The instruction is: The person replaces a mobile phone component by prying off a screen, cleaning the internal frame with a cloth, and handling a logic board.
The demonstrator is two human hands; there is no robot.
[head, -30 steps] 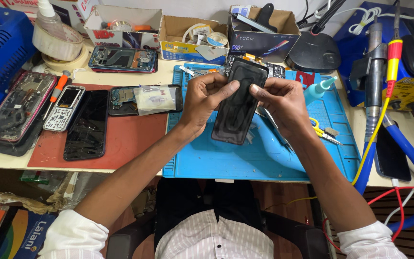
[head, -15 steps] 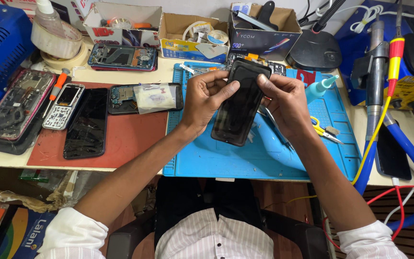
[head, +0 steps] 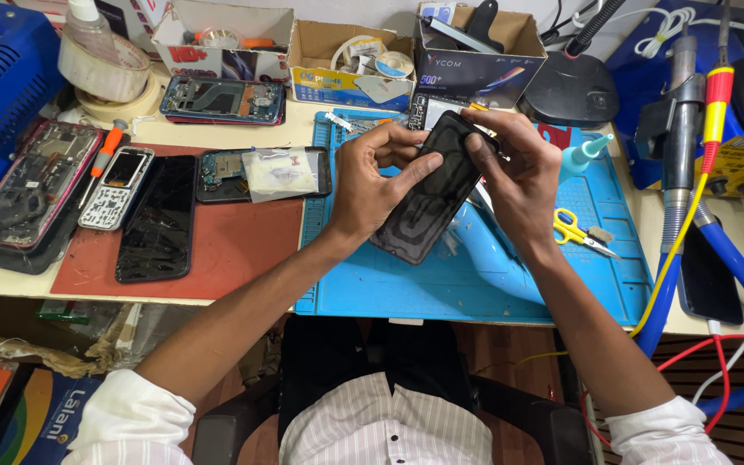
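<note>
— What have you got there?

— A black phone [head: 430, 194], held tilted above the blue work mat [head: 475, 284], clear of the tabletop [head: 217, 133]. My left hand [head: 372, 185] cups its left edge, fingers curled behind and thumb lying across the glass. My right hand [head: 518, 172] pinches the upper right corner, thumb on the front.

— Is it heavy?

— Light, I'd judge, and stiff, but the glossy face looks slippery and easy to crack. I'd hold it by the edges, never pressing the middle.

— Anything close by?

— Yellow scissors [head: 574, 231] on the mat at my right, and another dark phone [head: 158, 220] well apart on the red mat [head: 234, 250].
</note>
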